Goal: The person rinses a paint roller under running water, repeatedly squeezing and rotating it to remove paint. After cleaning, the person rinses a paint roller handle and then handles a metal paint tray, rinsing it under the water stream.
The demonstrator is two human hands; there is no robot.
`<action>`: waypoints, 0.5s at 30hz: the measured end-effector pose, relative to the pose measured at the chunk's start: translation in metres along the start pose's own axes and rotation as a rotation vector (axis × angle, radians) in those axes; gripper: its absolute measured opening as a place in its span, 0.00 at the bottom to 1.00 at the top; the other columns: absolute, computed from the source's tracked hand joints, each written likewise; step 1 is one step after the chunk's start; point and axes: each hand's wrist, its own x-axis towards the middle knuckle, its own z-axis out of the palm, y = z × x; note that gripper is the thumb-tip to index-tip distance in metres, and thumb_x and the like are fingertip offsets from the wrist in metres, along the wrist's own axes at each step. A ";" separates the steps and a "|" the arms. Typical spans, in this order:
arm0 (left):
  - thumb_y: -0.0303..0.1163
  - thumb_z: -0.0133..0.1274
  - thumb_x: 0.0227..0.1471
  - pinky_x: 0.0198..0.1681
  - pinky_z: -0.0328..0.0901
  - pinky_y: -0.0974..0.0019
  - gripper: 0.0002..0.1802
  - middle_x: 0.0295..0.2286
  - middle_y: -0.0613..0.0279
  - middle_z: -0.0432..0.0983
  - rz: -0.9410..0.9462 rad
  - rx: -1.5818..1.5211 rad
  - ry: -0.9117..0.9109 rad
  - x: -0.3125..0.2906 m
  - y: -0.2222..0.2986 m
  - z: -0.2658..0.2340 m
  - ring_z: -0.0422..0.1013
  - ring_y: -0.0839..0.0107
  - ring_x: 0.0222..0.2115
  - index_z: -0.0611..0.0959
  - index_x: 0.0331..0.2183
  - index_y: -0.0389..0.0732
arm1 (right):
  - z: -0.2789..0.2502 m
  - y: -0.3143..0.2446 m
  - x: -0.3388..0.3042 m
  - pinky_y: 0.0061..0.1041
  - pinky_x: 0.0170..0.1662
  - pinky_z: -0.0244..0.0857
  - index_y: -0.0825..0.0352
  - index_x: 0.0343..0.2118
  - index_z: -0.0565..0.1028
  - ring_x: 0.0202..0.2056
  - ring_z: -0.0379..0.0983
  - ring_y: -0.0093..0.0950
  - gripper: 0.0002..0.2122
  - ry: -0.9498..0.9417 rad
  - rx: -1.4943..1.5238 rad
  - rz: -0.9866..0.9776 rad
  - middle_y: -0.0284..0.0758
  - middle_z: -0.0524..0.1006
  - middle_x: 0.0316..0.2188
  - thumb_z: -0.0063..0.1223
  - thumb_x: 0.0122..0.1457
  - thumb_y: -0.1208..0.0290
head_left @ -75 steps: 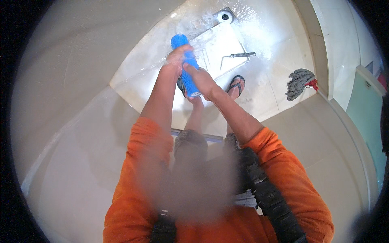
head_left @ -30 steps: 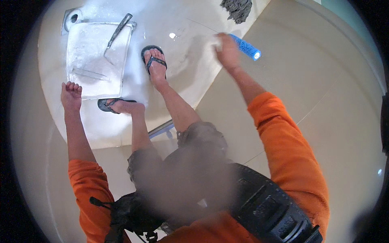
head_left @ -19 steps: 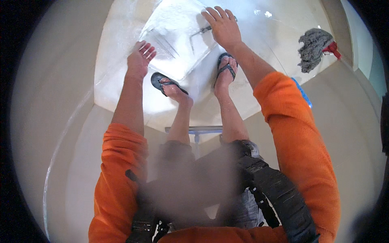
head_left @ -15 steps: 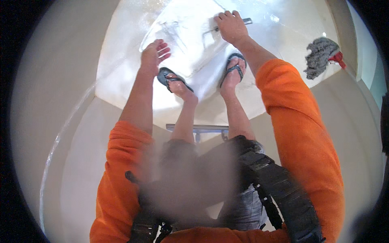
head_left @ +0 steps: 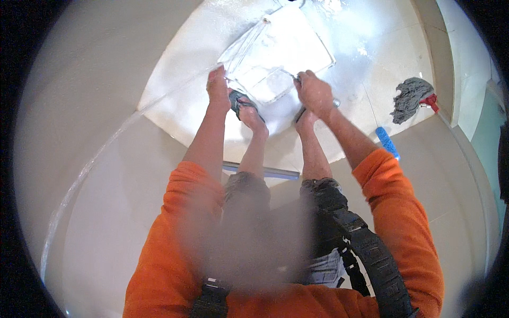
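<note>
A glaring white rectangular panel [head_left: 297, 45] stands or lies in front of my feet, its details washed out by light. At its left corner my left hand [head_left: 218, 87] is closed, with the fingers partly hidden at the edge. My right hand [head_left: 315, 94] is closed round a slim handle with a rounded grey end [head_left: 336, 102]. A thin dark rod runs from this fist toward the panel's near edge; the tool's kind is hard to make out.
My feet in dark flip-flops [head_left: 243, 108] stand on a wet pale floor. A grey mop head with a red fitting [head_left: 412, 99] lies at right, near a blue cylindrical roller or brush [head_left: 387, 142]. Behind my feet lies a floor squeegee [head_left: 275, 173]. A clear hose [head_left: 90, 165] curves along the left.
My left hand has gone from spread fingers to closing at the panel's corner. The right hand has come nearer with its handle. The view has shifted, bringing the blue roller or brush into sight.
</note>
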 end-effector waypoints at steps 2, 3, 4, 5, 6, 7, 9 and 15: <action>0.51 0.46 0.64 0.50 0.71 0.53 0.31 0.47 0.44 0.72 -0.146 -0.363 -0.200 -0.020 0.043 0.012 0.74 0.57 0.41 0.68 0.55 0.34 | 0.000 -0.026 -0.016 0.44 0.39 0.74 0.67 0.38 0.75 0.36 0.79 0.45 0.11 0.081 0.099 0.051 0.45 0.78 0.37 0.47 0.64 0.64; 0.53 0.44 0.65 0.53 0.70 0.51 0.33 0.47 0.42 0.70 -0.217 -0.544 -0.295 -0.024 0.059 0.009 0.74 0.56 0.40 0.66 0.56 0.34 | -0.004 -0.045 -0.020 0.45 0.39 0.73 0.68 0.38 0.75 0.35 0.79 0.47 0.11 0.123 0.146 0.058 0.46 0.79 0.35 0.47 0.64 0.64; 0.55 0.39 0.66 0.55 0.70 0.47 0.34 0.45 0.37 0.70 -0.056 -0.533 -0.319 -0.017 0.069 0.009 0.74 0.51 0.43 0.65 0.56 0.32 | -0.011 -0.059 -0.023 0.47 0.38 0.73 0.69 0.38 0.73 0.33 0.79 0.50 0.12 0.038 0.221 0.083 0.49 0.80 0.31 0.46 0.65 0.63; 0.53 0.38 0.67 0.55 0.70 0.48 0.33 0.46 0.36 0.70 -0.082 -0.435 -0.295 -0.014 0.088 0.013 0.74 0.50 0.44 0.65 0.55 0.32 | -0.018 -0.072 -0.026 0.49 0.40 0.71 0.70 0.40 0.72 0.34 0.78 0.52 0.13 0.013 0.287 0.123 0.52 0.79 0.31 0.46 0.65 0.63; 0.52 0.37 0.68 0.55 0.70 0.49 0.31 0.46 0.35 0.70 -0.113 -0.334 -0.262 -0.015 0.109 0.016 0.74 0.49 0.45 0.65 0.55 0.32 | -0.023 -0.084 -0.032 0.50 0.41 0.69 0.71 0.41 0.71 0.36 0.77 0.54 0.14 -0.020 0.358 0.162 0.55 0.79 0.31 0.45 0.66 0.62; 0.51 0.36 0.68 0.54 0.71 0.49 0.30 0.46 0.34 0.70 -0.143 -0.233 -0.228 -0.017 0.129 0.019 0.74 0.48 0.46 0.66 0.54 0.32 | -0.028 -0.096 -0.039 0.51 0.43 0.68 0.72 0.43 0.70 0.37 0.76 0.57 0.15 -0.054 0.429 0.201 0.58 0.78 0.31 0.45 0.66 0.62; 0.46 0.34 0.69 0.55 0.71 0.52 0.28 0.50 0.31 0.67 -0.080 -0.219 -0.359 -0.016 0.145 0.018 0.72 0.47 0.50 0.64 0.57 0.32 | -0.034 -0.116 -0.049 0.51 0.42 0.67 0.76 0.42 0.69 0.38 0.75 0.59 0.17 -0.056 0.543 0.250 0.60 0.77 0.31 0.44 0.67 0.62; 0.41 0.39 0.68 0.58 0.68 0.53 0.29 0.54 0.32 0.63 0.040 -0.313 -0.526 -0.042 0.144 0.017 0.70 0.49 0.52 0.59 0.63 0.33 | -0.034 -0.113 -0.064 0.48 0.45 0.66 0.79 0.41 0.70 0.40 0.74 0.58 0.19 -0.063 0.630 0.300 0.61 0.77 0.32 0.44 0.67 0.61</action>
